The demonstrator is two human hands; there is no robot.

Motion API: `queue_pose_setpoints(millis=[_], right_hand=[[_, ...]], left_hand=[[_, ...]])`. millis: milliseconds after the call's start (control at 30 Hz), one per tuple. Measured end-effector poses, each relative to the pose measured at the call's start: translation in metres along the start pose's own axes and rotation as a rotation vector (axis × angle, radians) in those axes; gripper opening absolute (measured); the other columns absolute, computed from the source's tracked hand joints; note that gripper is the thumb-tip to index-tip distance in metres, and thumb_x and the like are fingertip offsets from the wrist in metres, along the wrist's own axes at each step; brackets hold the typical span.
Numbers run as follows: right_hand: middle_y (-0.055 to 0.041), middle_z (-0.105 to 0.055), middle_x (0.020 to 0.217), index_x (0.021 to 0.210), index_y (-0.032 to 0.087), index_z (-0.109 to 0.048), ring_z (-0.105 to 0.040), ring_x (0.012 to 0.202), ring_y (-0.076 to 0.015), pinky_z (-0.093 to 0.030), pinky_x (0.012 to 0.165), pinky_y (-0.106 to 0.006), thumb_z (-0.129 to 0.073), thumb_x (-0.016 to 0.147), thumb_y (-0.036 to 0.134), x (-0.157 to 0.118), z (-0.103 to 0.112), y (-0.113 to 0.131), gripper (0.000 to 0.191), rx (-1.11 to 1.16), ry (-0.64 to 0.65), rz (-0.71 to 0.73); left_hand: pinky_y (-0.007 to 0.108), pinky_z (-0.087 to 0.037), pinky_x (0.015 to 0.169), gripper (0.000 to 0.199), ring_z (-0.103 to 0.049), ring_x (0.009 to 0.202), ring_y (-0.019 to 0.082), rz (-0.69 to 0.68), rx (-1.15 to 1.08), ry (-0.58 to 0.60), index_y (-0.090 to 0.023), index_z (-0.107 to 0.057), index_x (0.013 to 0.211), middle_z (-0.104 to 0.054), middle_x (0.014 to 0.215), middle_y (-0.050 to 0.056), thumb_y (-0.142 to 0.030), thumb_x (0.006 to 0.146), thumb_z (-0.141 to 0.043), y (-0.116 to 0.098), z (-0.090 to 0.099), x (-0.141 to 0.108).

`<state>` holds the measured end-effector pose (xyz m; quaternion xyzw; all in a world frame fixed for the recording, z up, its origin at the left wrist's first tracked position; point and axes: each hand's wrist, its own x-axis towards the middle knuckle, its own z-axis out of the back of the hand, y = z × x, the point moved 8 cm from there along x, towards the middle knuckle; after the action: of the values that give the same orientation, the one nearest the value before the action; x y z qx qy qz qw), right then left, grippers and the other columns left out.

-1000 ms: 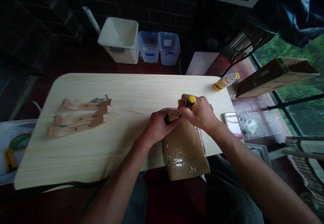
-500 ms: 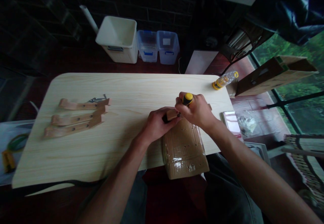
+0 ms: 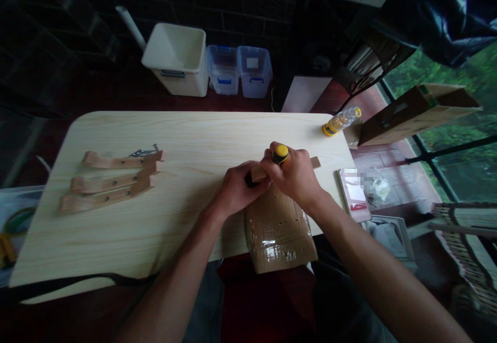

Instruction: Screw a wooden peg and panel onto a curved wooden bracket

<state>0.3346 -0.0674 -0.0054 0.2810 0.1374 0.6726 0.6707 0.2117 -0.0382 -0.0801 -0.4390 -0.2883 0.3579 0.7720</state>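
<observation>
My right hand (image 3: 293, 171) is wrapped round a screwdriver with a yellow and black handle (image 3: 280, 153), held upright; its tip is hidden by my fingers. Beside it my left hand (image 3: 241, 187) grips a wooden piece (image 3: 258, 172), whose other end shows past my right hand. Both hands are over the far end of a taped cardboard box (image 3: 281, 229) with small holes in its top. The box overhangs the table's near edge. At the left of the table (image 3: 186, 229) lie three curved wooden pieces (image 3: 112, 182) with dark holes and some metal parts (image 3: 143, 152).
A clear bottle with yellow ends (image 3: 341, 121) is at the table's far right corner. At the right edge lies a flat white and pink box (image 3: 354, 195). A black strap (image 3: 89, 277) runs along the near left edge. Bins (image 3: 176, 66) stand on the floor behind.
The whole view has shifted slightly, so the scene sits a little further left. Both hands keep their grips, and my right hand has turned slightly over the screwdriver.
</observation>
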Motion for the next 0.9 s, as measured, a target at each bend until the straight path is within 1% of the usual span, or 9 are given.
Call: queue_pose_setpoints(millis=[200,433,533,567,633,700,733,800,900], right_hand=[[-0.0028,-0.071,0.075,0.084,0.025,-0.057,-0.065,0.067,-0.0175,-0.043,0.066,-0.032,-0.047,0.097,0.032,-0.002,0.0,0.001,0.018,-0.083,0.035,-0.046],[-0.0021,-0.069,0.069,0.086,0.025,-0.06,-0.061,0.061,-0.0173,-0.039,0.062,-0.033,-0.045,0.104,0.043,-0.005,0.008,0.009,0.029,-0.106,0.119,-0.095],[-0.0021,-0.07,0.071,0.103,0.023,-0.064,-0.062,0.062,-0.0187,-0.037,0.062,-0.033,-0.055,0.1,0.052,-0.008,0.019,0.015,0.03,-0.187,0.207,-0.1],[-0.0026,-0.072,0.076,0.115,0.022,-0.063,-0.064,0.065,-0.0189,-0.038,0.063,-0.032,-0.06,0.098,0.052,-0.007,0.025,0.021,0.034,-0.196,0.231,-0.067],[-0.0075,-0.075,0.101,0.134,0.02,-0.055,-0.066,0.071,-0.0174,-0.039,0.063,-0.03,-0.064,0.097,0.049,-0.004,0.042,0.038,0.049,-0.212,0.224,0.046],[-0.01,-0.071,0.119,0.139,0.022,-0.055,-0.066,0.074,-0.0158,-0.038,0.062,-0.03,-0.062,0.1,0.04,0.0,0.049,0.058,0.043,-0.345,0.311,0.193],[-0.0095,-0.071,0.119,0.135,0.023,-0.058,-0.066,0.074,-0.0156,-0.036,0.062,-0.03,-0.061,0.1,0.032,0.0,0.047,0.066,0.036,-0.444,0.394,0.27],[-0.0072,-0.073,0.105,0.122,0.022,-0.067,-0.065,0.072,-0.0161,-0.033,0.061,-0.031,-0.059,0.099,0.018,0.003,0.042,0.078,0.024,-0.633,0.536,0.376],[-0.0067,-0.074,0.092,0.107,0.019,-0.073,-0.066,0.077,-0.0172,-0.035,0.065,-0.031,-0.058,0.097,0.008,0.008,0.036,0.09,0.021,-0.781,0.665,0.462]], left_hand=[[0.027,-0.054,0.07,0.016,-0.068,0.08,0.018,0.003,-0.063,-0.003,-0.019,-0.073,0.09,-0.077,0.087,0.003,-0.034,0.088,-0.072,-0.002,0.0,0.001],[0.027,-0.055,0.07,0.021,-0.071,0.079,0.018,-0.032,-0.06,-0.016,-0.018,-0.076,0.095,-0.079,0.09,0.004,-0.038,0.089,-0.072,-0.007,0.001,-0.002],[0.027,-0.055,0.072,0.018,-0.072,0.082,0.018,-0.042,-0.044,-0.012,-0.018,-0.077,0.097,-0.08,0.093,0.005,-0.033,0.09,-0.069,-0.008,0.002,-0.003],[0.026,-0.056,0.073,0.017,-0.073,0.083,0.018,-0.045,-0.044,-0.009,-0.018,-0.077,0.098,-0.08,0.095,0.005,-0.03,0.09,-0.068,-0.009,0.002,-0.003],[0.027,-0.056,0.077,0.016,-0.073,0.085,0.017,-0.054,-0.044,-0.007,-0.019,-0.077,0.099,-0.08,0.097,0.005,-0.025,0.089,-0.066,-0.01,0.002,-0.004],[0.027,-0.056,0.078,0.014,-0.072,0.084,0.017,-0.057,-0.025,-0.035,-0.019,-0.077,0.096,-0.08,0.094,0.005,-0.024,0.088,-0.068,-0.011,0.003,-0.004],[0.027,-0.056,0.077,0.012,-0.071,0.083,0.017,-0.057,-0.011,-0.054,-0.019,-0.077,0.095,-0.08,0.092,0.005,-0.025,0.087,-0.07,-0.012,0.004,-0.004],[0.027,-0.055,0.075,0.011,-0.07,0.079,0.017,-0.06,0.012,-0.085,-0.019,-0.077,0.092,-0.079,0.087,0.005,-0.028,0.086,-0.074,-0.011,0.005,-0.005],[0.025,-0.054,0.071,0.011,-0.069,0.075,0.015,-0.068,0.025,-0.078,-0.019,-0.077,0.088,-0.078,0.082,0.003,-0.03,0.087,-0.076,-0.009,0.004,-0.005]])
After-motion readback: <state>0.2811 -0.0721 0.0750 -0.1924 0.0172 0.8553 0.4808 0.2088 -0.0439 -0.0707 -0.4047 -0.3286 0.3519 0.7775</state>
